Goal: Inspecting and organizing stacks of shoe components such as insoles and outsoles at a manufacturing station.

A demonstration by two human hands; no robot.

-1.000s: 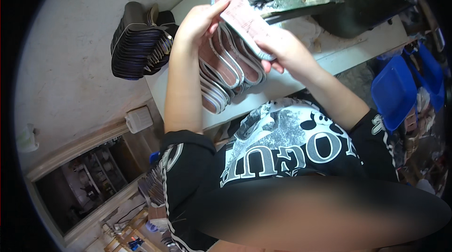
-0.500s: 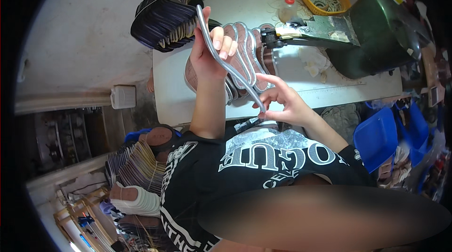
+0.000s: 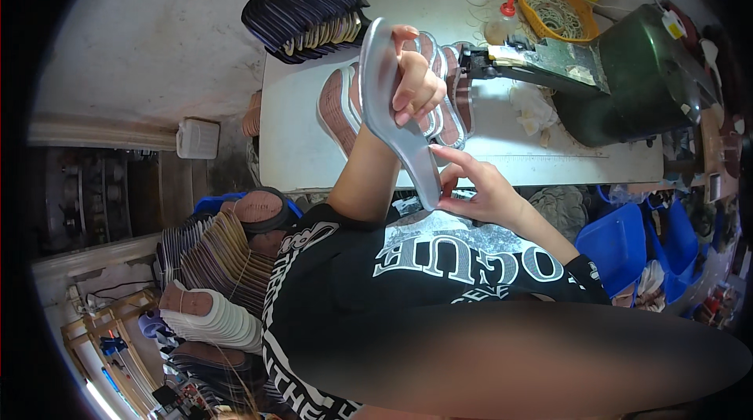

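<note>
A silver-grey shoe insole [image 3: 380, 79], long and curved, is held up over the table's near side with one smooth broad face showing. My left hand [image 3: 417, 83] is closed around its upper part, the fingers curled at its right edge. At the lower end, my right hand [image 3: 490, 194] grips it with thumb and fingers, the index fingertip against the edge. Behind the hands, several brown insoles with silver rims [image 3: 337, 110] lie overlapping in a row on the white table [image 3: 294, 161]. My left hand and the raised insole hide part of that row.
Banded dark soles [image 3: 302, 16] stand at the table's far left. A dark green machine [image 3: 627, 75] reaches its arm over the table from the right. Behind it are a red-tipped bottle [image 3: 502, 25] and a yellow basket [image 3: 555, 8]. Stacked insoles [image 3: 227, 259] sit at lower left; blue chairs [image 3: 614, 243] at right.
The insole has turned from nearly edge-on to show its broad silver face. Both hands keep hold of it. The whole view has shifted slightly.
</note>
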